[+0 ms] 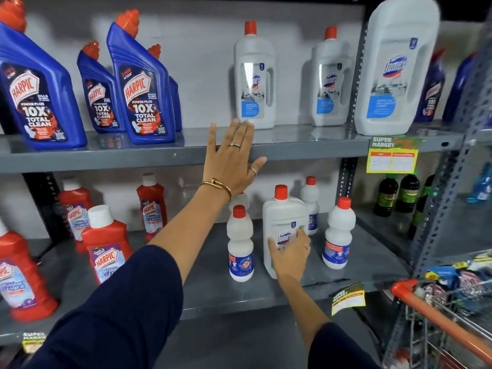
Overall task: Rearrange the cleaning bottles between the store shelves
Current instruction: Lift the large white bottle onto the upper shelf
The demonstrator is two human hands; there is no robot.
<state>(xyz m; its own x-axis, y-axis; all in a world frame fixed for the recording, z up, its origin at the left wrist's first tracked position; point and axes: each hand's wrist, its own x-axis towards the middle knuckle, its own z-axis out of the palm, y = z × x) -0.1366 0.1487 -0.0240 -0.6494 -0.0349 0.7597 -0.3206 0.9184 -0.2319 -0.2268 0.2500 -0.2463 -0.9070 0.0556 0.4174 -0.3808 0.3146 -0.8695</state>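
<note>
My right hand is wrapped around the front of a white Domex bottle with a red cap, upright on the lower shelf. My left hand is raised with fingers spread in front of the upper shelf edge, fingertips just below another white Domex bottle; it holds nothing. More Domex bottles stand to the right on the upper shelf: a medium one and a large one. Blue Harpic bottles fill the upper left.
Red Harpic bathroom cleaner bottles stand on the lower left. Small white bottles with red caps flank the held bottle. A red-handled shopping cart with goods is at lower right. Dark bottles sit on the adjacent rack.
</note>
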